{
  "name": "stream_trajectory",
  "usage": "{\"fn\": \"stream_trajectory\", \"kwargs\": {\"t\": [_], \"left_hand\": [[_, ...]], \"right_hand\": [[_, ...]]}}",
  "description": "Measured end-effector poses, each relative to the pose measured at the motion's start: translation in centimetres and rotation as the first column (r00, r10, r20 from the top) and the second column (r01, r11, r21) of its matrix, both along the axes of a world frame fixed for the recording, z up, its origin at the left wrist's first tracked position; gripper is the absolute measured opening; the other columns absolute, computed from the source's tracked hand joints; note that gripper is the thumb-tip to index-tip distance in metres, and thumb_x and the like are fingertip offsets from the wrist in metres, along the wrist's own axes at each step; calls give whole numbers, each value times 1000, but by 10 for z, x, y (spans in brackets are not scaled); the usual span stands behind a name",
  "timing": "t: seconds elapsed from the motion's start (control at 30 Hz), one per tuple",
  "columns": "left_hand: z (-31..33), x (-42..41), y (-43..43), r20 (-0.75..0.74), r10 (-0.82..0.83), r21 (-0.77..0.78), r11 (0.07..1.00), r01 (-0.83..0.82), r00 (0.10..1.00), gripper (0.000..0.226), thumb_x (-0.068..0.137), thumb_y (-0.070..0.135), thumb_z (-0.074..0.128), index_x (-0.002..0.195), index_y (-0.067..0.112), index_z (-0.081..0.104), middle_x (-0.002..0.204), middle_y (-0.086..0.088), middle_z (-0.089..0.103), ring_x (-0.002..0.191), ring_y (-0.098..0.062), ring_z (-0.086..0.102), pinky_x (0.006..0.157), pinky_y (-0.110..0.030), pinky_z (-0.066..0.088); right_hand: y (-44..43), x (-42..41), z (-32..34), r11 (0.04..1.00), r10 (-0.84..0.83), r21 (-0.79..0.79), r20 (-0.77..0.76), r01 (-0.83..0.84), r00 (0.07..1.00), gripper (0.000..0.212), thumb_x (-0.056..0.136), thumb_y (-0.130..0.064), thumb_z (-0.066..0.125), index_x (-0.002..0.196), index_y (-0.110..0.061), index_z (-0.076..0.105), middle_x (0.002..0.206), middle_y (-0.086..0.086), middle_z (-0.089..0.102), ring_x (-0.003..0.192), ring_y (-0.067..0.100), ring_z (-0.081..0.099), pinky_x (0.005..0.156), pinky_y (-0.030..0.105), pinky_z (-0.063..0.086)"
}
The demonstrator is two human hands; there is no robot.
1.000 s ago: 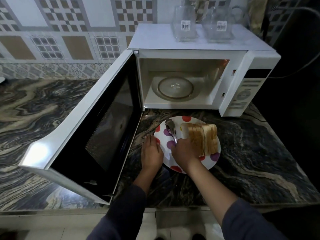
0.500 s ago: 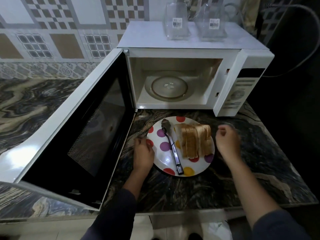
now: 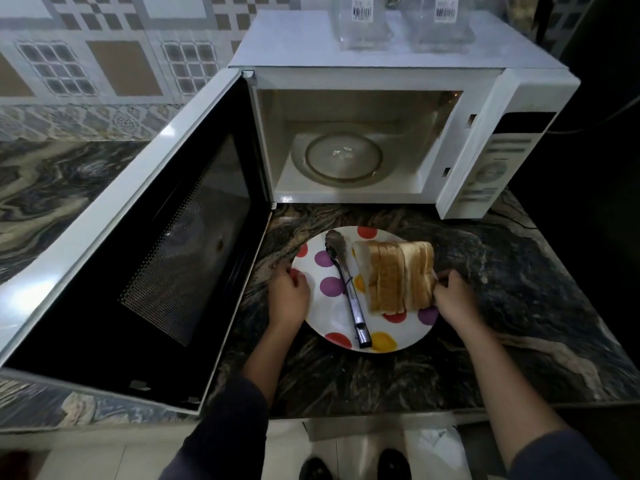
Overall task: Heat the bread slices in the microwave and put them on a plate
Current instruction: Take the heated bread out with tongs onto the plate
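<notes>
A white plate [image 3: 334,317] with coloured dots lies on the dark marble counter in front of the microwave [image 3: 408,77]. Several bread slices [image 3: 398,277] stand in a row on its right half. Metal tongs [image 3: 349,292] lie on the plate left of the bread. My left hand [image 3: 289,294] grips the plate's left rim. My right hand [image 3: 453,296] closes on the plate's right rim, beside the bread. The microwave stands open, with its glass turntable [image 3: 343,157] bare.
The microwave door [image 3: 180,237] swings out wide to the left, close to my left arm. Two clear glass containers [image 3: 363,22] stand on top of the microwave. The counter's front edge [image 3: 381,412] runs just below the plate. Tiled wall behind.
My right hand left the bread and tongs, swung out to the right, then came back onto the plate's right rim. The tongs now lie on the plate. My left hand stayed at the left rim.
</notes>
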State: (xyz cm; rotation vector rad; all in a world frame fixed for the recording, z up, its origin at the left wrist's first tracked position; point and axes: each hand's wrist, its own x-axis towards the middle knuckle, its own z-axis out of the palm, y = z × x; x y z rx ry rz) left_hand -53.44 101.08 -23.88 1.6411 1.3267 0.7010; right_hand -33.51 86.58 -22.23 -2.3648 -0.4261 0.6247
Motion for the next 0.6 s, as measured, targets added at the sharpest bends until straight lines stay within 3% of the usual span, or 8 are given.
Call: {"fn": "stream_trajectory", "kwargs": {"t": [0.17, 0.23, 0.33, 0.43, 0.6], "left_hand": [[-1, 0, -6, 157, 9, -49, 999, -1, 988, 26, 95, 2, 37, 120, -1, 43, 114, -16, 57, 100, -26, 55, 78, -22, 39], [-4, -3, -10, 180, -16, -12, 1000, 18, 984, 38, 94, -2, 36, 131, 2, 42, 115, -6, 55, 105, -19, 53, 82, -14, 39], [-6, -9, -17, 193, -47, 25, 999, 43, 980, 48, 93, -5, 36, 139, 7, 39, 115, 2, 52, 105, -11, 50, 75, 1, 36], [-6, -14, -25, 217, -24, 19, 1000, 20, 976, 47, 95, -2, 36, 141, 9, 37, 115, 5, 50, 106, -10, 49, 79, -4, 35], [0, -23, -49, 276, -22, 4, 1000, 21, 961, 46, 95, -2, 37, 139, 10, 40, 118, 7, 52, 105, -7, 51, 74, 6, 36]], "right_hand": [[-4, -12, -8, 962, -75, 258, -83, 94, 994, 22, 94, -14, 45, 116, -9, 48, 103, 8, 55, 97, 26, 54, 78, 30, 38], [-7, -16, -11, 934, -94, 332, -116, 128, 989, 25, 93, -7, 44, 118, -9, 49, 104, 7, 55, 102, 27, 54, 80, 30, 39], [-14, -23, -13, 883, -75, 448, -164, 143, 984, 39, 92, -2, 42, 127, -17, 50, 117, 4, 57, 108, 20, 54, 88, 32, 44], [-24, -34, -12, 843, -82, 513, -176, 163, 981, 45, 94, -2, 40, 133, -23, 49, 121, 1, 57, 112, 16, 53, 95, 32, 44], [-51, -50, -8, 779, -118, 585, -220, 228, 968, 43, 97, -5, 39, 136, -22, 47, 131, 6, 57, 119, 19, 53, 99, 33, 44]]}}
